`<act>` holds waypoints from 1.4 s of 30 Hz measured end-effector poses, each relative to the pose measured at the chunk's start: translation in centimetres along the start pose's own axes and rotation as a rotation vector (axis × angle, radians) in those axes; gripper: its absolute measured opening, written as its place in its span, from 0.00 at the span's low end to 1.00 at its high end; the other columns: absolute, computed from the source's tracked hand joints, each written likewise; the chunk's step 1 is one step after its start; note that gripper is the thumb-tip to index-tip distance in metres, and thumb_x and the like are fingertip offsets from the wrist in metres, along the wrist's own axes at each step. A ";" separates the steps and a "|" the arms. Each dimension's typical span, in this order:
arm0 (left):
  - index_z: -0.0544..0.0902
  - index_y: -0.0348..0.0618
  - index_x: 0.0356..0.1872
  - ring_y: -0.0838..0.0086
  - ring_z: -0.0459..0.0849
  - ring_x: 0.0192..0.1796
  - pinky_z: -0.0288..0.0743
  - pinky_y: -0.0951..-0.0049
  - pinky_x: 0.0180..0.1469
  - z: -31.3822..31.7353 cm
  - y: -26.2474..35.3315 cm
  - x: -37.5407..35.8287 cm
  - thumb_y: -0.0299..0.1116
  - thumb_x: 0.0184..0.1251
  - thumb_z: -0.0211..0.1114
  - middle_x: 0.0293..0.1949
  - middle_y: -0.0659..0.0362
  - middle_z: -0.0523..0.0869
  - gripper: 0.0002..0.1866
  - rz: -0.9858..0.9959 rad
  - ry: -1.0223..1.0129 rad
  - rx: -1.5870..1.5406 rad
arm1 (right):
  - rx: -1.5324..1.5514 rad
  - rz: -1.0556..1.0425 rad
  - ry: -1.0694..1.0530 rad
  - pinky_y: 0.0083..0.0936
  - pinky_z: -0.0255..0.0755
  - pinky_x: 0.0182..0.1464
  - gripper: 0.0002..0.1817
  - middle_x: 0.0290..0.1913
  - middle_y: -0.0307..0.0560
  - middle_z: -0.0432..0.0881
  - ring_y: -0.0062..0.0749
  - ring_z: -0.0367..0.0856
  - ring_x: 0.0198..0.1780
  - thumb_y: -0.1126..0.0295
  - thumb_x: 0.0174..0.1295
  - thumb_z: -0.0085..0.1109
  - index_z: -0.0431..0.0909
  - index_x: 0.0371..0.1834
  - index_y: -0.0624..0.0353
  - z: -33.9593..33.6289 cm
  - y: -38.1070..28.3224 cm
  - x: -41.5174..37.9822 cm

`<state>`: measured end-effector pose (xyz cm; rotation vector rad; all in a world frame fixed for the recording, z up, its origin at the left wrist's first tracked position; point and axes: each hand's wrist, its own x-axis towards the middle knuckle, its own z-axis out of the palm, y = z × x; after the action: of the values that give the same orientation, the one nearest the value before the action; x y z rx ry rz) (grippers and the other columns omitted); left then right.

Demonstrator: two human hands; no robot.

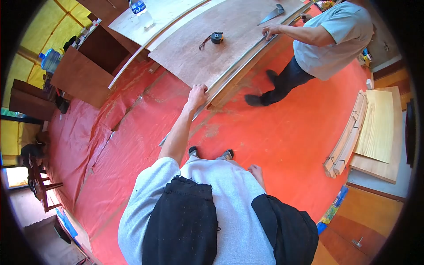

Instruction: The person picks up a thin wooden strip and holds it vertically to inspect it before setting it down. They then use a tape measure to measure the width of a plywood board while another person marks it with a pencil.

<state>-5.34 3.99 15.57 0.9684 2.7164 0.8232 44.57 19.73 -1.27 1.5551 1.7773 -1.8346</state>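
My left hand is closed around a long, thin metal straightedge at the near corner of a plywood sheet. The straightedge runs along the sheet's long side, and its near end juts past the corner over the floor. Low beside my body hangs my right hand, its fingers only partly showing. A black tape measure lies on the plywood, and a handsaw rests farther up the sheet. Another person's hand presses on the straightedge toward its far end.
A co-worker stands at the right side of the sheet. Wrinkled red sheeting covers the floor. Bundled wood strips and boards lie at right. A brown cabinet and a water bottle are at upper left.
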 end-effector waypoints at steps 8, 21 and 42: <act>0.84 0.43 0.40 0.54 0.78 0.53 0.76 0.56 0.54 -0.4 -0.2 0.0 0.33 0.56 0.67 0.45 0.52 0.85 0.12 0.002 -0.032 -0.022 | -0.224 -0.058 0.023 0.29 0.76 0.34 0.12 0.32 0.52 0.86 0.32 0.85 0.33 0.67 0.61 0.54 0.84 0.35 0.66 1.0 -2.3 -0.9; 0.84 0.45 0.40 0.55 0.79 0.53 0.77 0.56 0.52 0.2 -0.8 0.4 0.35 0.55 0.68 0.45 0.54 0.85 0.12 0.014 -0.033 0.000 | -0.195 -0.086 -0.003 0.33 0.76 0.37 0.14 0.32 0.54 0.87 0.35 0.85 0.34 0.65 0.58 0.57 0.86 0.34 0.66 5.1 -2.8 -0.3; 0.83 0.46 0.39 0.57 0.78 0.53 0.75 0.55 0.51 0.5 -0.8 0.1 0.34 0.56 0.68 0.45 0.56 0.84 0.10 0.006 -0.004 -0.005 | -0.247 -0.133 -0.039 0.31 0.78 0.40 0.15 0.34 0.54 0.88 0.35 0.87 0.37 0.66 0.60 0.55 0.85 0.37 0.68 5.7 -4.0 -0.3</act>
<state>-5.71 3.79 14.71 0.9761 2.7084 0.8279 38.82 16.13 0.19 1.3315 2.0432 -1.6099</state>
